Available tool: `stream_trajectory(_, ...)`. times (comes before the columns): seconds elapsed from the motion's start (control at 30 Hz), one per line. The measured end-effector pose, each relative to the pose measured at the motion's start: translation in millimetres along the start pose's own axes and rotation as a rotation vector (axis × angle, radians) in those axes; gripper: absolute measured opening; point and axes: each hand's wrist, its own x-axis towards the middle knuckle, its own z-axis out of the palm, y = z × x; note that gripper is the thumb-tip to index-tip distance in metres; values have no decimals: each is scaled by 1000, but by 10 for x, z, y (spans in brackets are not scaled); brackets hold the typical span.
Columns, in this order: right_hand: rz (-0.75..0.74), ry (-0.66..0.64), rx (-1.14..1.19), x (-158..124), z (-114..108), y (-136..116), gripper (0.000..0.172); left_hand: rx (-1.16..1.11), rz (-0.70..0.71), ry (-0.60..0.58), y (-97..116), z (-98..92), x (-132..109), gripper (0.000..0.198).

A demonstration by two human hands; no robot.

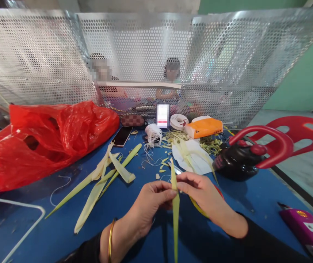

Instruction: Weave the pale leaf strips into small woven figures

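Observation:
A long, pale green strip of husk stands upright between my hands, above the blue table. My left hand, with a gold bangle at the wrist, pinches it between thumb and fingers. From the other side, my right hand grips its edge with the fingertips. Under my right hand lie scissors, partly hidden, with a metal blade and a yellow and red handle. More loose husk leaves lie to the left. Beyond the hands, a white sheet carries further husk pieces.
A red plastic bag fills the left, beside a phone. White thread, a ribbon roll and an orange packet sit ahead. At right are a black jug and a purple box. A perforated metal screen stands behind.

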Motion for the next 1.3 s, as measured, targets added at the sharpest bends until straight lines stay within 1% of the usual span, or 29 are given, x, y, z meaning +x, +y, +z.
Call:
stream_trajectory(0.03, 62, -18, 97, -25, 55, -3, 14, 27, 9, 1, -11, 8, 0, 20)
stream_trajectory(0.1, 140, -7, 243, -52, 116, 3, 14, 69, 7, 7, -18, 15, 4, 19)
stream_trajectory(0.23, 200, 1, 410, -51, 101, 18, 19, 92, 13, 8, 3, 5, 30, 21)
stream_trajectory(0.4, 282, -139, 526, -37, 66, 20, 18, 77, 47, -3, 16, 8, 46, 21)
stream_trajectory(0.43, 288, -149, 532, -35, 64, 22, 17, 79, 49, 0, 15, 13, 43, 21)
stream_trajectory(0.53, 279, -123, 499, -31, 59, 25, 15, 95, 50, 17, 14, 21, 28, 23)
stream_trajectory(0.6, 253, -105, 425, -33, 54, 18, 16, 101, 42, 19, 12, 20, 20, 26)
stream_trajectory(0.73, 225, -145, 266, -44, 62, -6, 20, 110, 41, 33, -7, 13, 26, 26)
stream_trajectory(0.93, 218, -155, 270, -39, 83, -7, 16, 75, 27, 42, -52, 16, 52, 26)
stream_trajectory(1.1, 199, -129, 235, -41, 81, -10, 14, 46, 19, 7, -46, 31, 43, 25)
stream_trajectory(1.3, 197, -112, 85, -54, 96, 14, 15, 102, 22, 84, -55, 56, 40, 24)
